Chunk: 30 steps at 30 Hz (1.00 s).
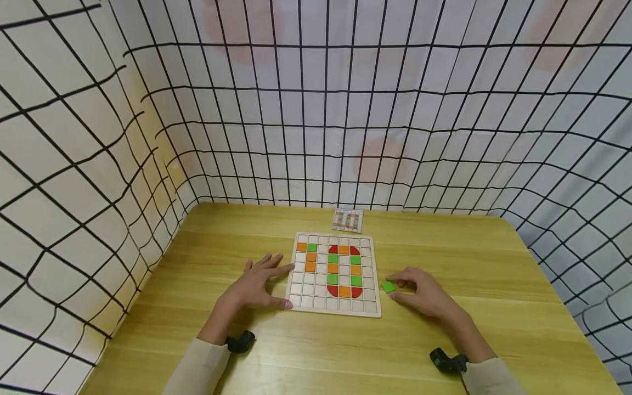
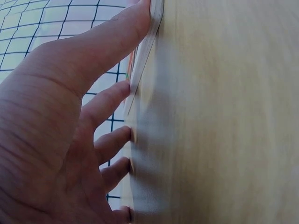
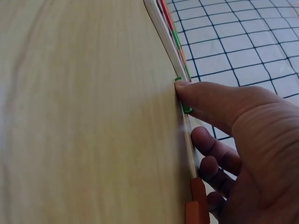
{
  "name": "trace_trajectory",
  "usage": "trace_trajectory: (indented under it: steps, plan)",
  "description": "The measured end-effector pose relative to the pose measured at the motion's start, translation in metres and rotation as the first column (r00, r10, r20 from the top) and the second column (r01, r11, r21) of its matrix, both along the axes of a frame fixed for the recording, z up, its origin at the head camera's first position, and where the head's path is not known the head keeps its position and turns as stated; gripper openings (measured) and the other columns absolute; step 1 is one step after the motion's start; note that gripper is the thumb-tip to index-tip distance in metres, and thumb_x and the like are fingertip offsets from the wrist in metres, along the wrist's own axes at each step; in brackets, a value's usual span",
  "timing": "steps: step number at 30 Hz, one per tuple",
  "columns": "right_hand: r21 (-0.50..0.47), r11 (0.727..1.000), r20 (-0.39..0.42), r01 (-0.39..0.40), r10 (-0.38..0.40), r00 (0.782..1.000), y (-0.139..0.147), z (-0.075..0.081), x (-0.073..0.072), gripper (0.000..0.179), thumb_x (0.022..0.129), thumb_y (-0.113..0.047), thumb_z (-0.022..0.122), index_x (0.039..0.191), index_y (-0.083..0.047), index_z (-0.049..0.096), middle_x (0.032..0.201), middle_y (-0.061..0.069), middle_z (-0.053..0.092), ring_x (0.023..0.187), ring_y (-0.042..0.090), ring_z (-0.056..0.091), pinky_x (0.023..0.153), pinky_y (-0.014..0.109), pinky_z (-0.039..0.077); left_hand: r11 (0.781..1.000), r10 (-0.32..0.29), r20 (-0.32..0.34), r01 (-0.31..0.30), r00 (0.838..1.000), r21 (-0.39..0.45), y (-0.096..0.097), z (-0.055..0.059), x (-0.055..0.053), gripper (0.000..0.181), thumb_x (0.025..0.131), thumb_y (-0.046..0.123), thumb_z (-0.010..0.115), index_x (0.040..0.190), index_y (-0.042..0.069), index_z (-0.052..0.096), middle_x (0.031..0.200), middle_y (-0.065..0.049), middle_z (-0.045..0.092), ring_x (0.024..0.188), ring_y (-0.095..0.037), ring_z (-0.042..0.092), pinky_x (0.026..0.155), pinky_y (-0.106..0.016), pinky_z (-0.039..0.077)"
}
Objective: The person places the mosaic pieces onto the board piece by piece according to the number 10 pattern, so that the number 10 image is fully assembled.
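Note:
A square wooden grid board (image 1: 318,302) lies flat on the table. On it, red quarter-round corners with green and orange squares form a tall ring (image 1: 333,268); a short run of orange and green squares (image 1: 310,257) sits at its upper left. My left hand (image 1: 257,282) is spread at the board's left edge, thumb and index fingertip at the rim, other fingertips on the table. Just off the right edge, my right hand (image 1: 422,293) pinches a green square tile (image 1: 388,287) between thumb and index finger, its other fingers loosely curled.
A small pattern card (image 1: 348,220) lies behind the board. Orange pieces (image 3: 199,200) rest on the table near my right hand's lower fingers, hidden from the head view. Black grid netting (image 1: 316,126) encloses the table's back and sides. Each wrist wears a black camera (image 1: 446,361).

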State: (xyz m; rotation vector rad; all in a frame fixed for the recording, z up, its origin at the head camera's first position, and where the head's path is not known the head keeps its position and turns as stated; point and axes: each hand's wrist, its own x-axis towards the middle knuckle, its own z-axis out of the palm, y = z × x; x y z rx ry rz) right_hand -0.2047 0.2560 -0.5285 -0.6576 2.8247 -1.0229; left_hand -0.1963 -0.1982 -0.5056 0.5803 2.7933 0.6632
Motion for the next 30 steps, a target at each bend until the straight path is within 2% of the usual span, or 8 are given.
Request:
trace_trajectory:
  steps: [11, 18, 23, 30]
  plan:
    - [0.009, 0.999, 0.039, 0.050, -0.051, 0.998, -0.004, 0.000, 0.003, 0.024, 0.090, -0.037, 0.081, 0.109, -0.023, 0.077, 0.090, -0.011, 0.062, 0.086, 0.011, 0.054, 0.080, 0.028, 0.048, 1.000, -0.009, -0.003, 0.009, 1.000, -0.012, -0.001, -0.003, 0.000, 0.096, 0.073, 0.070, 0.081, 0.156, 0.035, 0.047, 0.171, -0.010, 0.026, 0.159, -0.043, 0.015, 0.121, -0.076, 0.003]
    - [-0.042, 0.996, 0.059, 0.078, -0.075, 0.995, -0.016, 0.009, -0.003, 0.027, 0.089, -0.041, 0.081, 0.108, -0.023, 0.075, 0.089, -0.009, 0.062, 0.088, 0.015, 0.056, 0.081, 0.030, 0.049, 1.000, -0.015, -0.010, 0.015, 1.000, -0.022, 0.002, 0.003, 0.001, 0.095, 0.074, 0.070, 0.080, 0.156, 0.035, 0.046, 0.171, -0.010, 0.026, 0.159, -0.042, 0.015, 0.121, -0.075, 0.004]
    - [-0.063, 0.995, 0.029, 0.076, -0.074, 0.997, -0.030, 0.014, -0.006, 0.026, 0.088, -0.038, 0.083, 0.108, -0.024, 0.075, 0.089, -0.010, 0.062, 0.088, 0.014, 0.057, 0.081, 0.030, 0.051, 0.999, -0.017, -0.016, 0.017, 1.000, -0.042, 0.002, 0.000, 0.000, 0.096, 0.074, 0.073, 0.078, 0.157, 0.036, 0.044, 0.171, -0.009, 0.025, 0.159, -0.042, 0.016, 0.121, -0.075, 0.005]
    - [-0.070, 0.994, 0.024, 0.079, -0.077, 0.997, -0.060, 0.018, -0.011, 0.027, 0.089, -0.036, 0.083, 0.111, -0.021, 0.076, 0.091, -0.006, 0.062, 0.088, 0.016, 0.053, 0.076, 0.030, 0.045, 0.998, -0.005, -0.028, 0.003, 1.000, -0.061, 0.002, -0.001, 0.001, 0.097, 0.073, 0.077, 0.075, 0.156, 0.038, 0.044, 0.171, -0.007, 0.026, 0.159, -0.041, 0.017, 0.121, -0.075, 0.007]
